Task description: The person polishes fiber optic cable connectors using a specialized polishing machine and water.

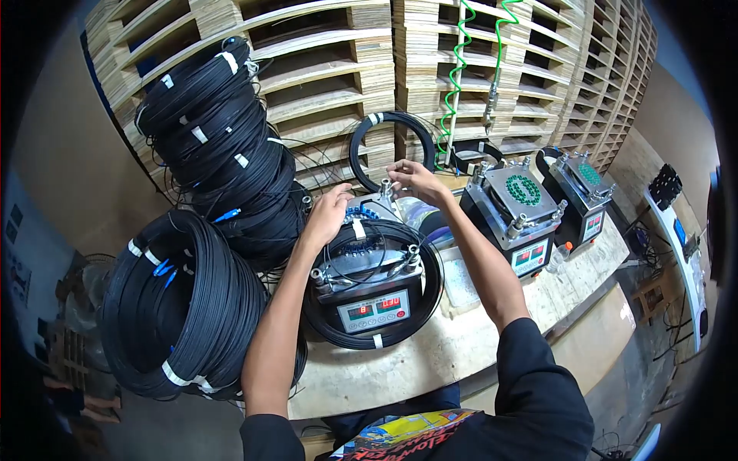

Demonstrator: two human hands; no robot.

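Note:
A polishing machine with a lit red and green display stands in front of me. A coil of black cable with white ties encircles it, and blue connectors sit around its top plate. My left hand is over the back left of the plate, fingers extended and loosely bent, with no object visible in them. At the back right corner, the fingers of my right hand are bent around the top of a metal corner post. The hand itself partly hides the contact.
Tall stacks of coiled black cable and a wide coil bundle crowd the left side. To the right stand two similar machines with green connectors. Wooden pallets rise behind; a green air hose hangs there.

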